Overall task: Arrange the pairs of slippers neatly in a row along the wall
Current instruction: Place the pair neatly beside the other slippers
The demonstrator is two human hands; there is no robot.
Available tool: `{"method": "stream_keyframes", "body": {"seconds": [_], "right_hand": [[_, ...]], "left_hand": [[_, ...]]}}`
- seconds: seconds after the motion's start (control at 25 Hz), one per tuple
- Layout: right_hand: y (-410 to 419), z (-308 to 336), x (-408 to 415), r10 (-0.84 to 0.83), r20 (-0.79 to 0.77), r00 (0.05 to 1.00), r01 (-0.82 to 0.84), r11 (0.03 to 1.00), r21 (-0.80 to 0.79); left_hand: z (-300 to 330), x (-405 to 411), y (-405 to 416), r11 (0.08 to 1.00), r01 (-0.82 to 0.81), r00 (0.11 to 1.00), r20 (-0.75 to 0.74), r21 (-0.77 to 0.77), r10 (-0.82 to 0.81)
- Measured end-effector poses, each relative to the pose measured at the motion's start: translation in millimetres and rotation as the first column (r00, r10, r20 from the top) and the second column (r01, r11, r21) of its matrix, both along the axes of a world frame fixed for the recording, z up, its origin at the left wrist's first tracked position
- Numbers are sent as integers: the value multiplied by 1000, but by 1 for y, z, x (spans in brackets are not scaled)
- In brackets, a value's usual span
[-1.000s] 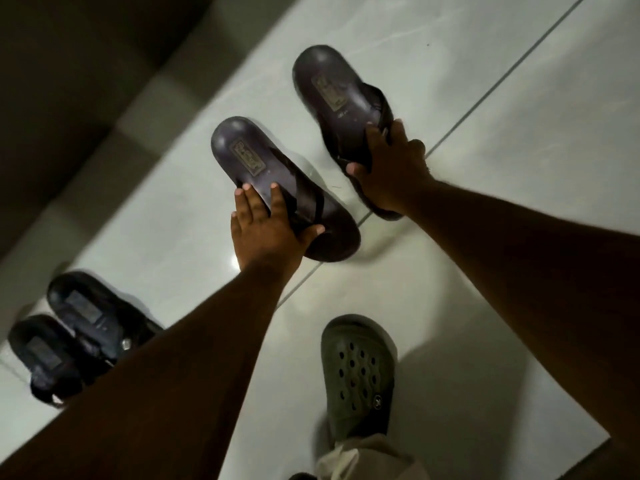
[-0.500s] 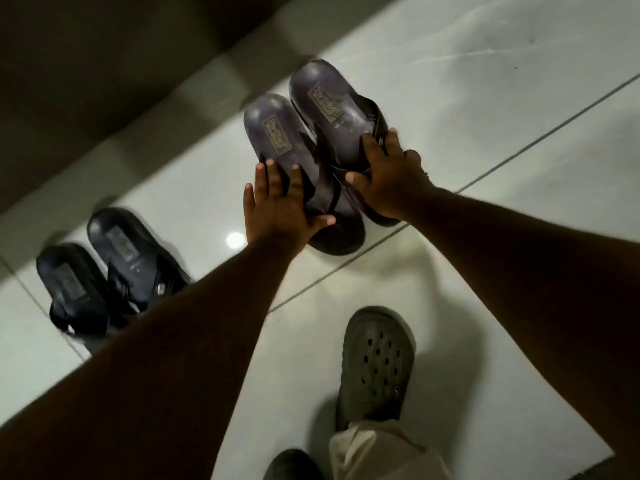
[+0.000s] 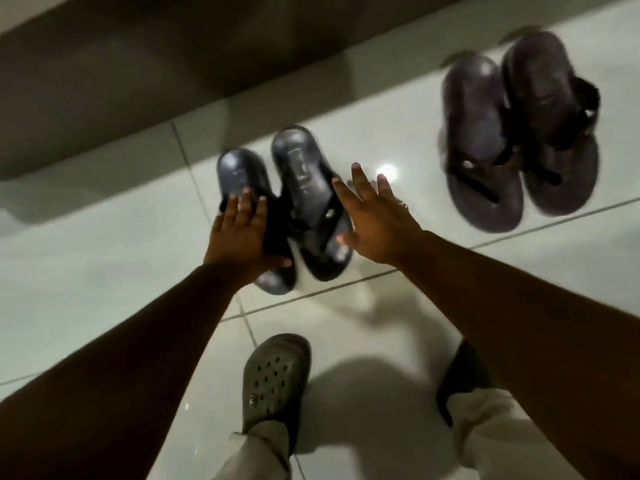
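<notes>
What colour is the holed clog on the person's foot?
The clog is dull grey-green with round holes on top, seen best in the head view.

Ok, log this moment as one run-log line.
left hand: open, on dark blue rubber slipper pair | right hand: open, beside it | purple-brown rubber slipper pair: placed by wall

We count four dark slippers on the floor, in two pairs: one pair (image 3: 284,206) by our hands, the other pair (image 3: 519,133) off to the right near the wall. Two hands are out, left hand (image 3: 242,233) and right hand (image 3: 374,223). On our feet, two clogs: one grey clog (image 3: 273,379) in full view, one dark clog (image 3: 460,375) mostly hidden.
</notes>
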State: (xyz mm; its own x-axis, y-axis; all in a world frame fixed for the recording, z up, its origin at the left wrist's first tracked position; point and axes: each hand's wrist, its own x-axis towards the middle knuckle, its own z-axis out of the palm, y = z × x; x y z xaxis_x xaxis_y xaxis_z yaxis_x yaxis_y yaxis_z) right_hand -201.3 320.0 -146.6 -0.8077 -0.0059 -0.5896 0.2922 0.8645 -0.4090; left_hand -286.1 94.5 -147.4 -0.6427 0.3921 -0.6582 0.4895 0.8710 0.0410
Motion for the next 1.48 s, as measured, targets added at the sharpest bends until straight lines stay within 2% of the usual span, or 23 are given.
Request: {"method": "stream_keyframes", "body": {"seconds": [0.12, 0.28, 0.44, 0.56, 0.68, 0.84, 0.96, 1.08, 1.24, 1.32, 1.48], "right_hand": [[-23, -28, -12, 149, 43, 988, -153, 980, 125], [-60, -40, -18, 148, 11, 989, -148, 983, 113], [-131, -39, -30, 263, -47, 964, -256, 959, 124], [-219, -42, -49, 232, -22, 972, -232, 973, 23], [-296, -49, -65, 291, -22, 957, -291, 957, -18], [-351, -49, -75, 278, 19, 961, -277, 961, -18], [-376, -48, -77, 323, -25, 946, -323, 946, 4], [-367, -41, -76, 280, -21, 960, -280, 959, -49], [-299, -19, -63, 162, -30, 986, -164, 981, -106], [-239, -8, -49, 62, -24, 998, -63, 997, -54], [-72, 10, -14, -19, -80, 997, 29, 991, 127]], "left_hand": [[-24, 4, -15, 999, 47, 992, 115, -1, -47], [-41, 12, -42, 984, -115, 991, 90, 136, 103], [-40, -6, -123, 979, -47, 998, 46, 198, 39], [-40, -22, -217, 987, -67, 997, 54, 146, 59], [-40, -23, -297, 995, -75, 995, 64, 61, 71], [-44, -29, -352, 999, -18, 999, 34, 32, 17], [-42, -32, -371, 1000, -21, 1000, 23, -2, 21], [-30, -34, -367, 997, -76, 997, -6, 4, 76], [2, -31, -320, 975, -213, 974, -63, 62, 217], [15, -32, -265, 980, -164, 983, -59, 112, 172], [24, -23, -112, 969, -82, 996, -26, 233, 91]]}}
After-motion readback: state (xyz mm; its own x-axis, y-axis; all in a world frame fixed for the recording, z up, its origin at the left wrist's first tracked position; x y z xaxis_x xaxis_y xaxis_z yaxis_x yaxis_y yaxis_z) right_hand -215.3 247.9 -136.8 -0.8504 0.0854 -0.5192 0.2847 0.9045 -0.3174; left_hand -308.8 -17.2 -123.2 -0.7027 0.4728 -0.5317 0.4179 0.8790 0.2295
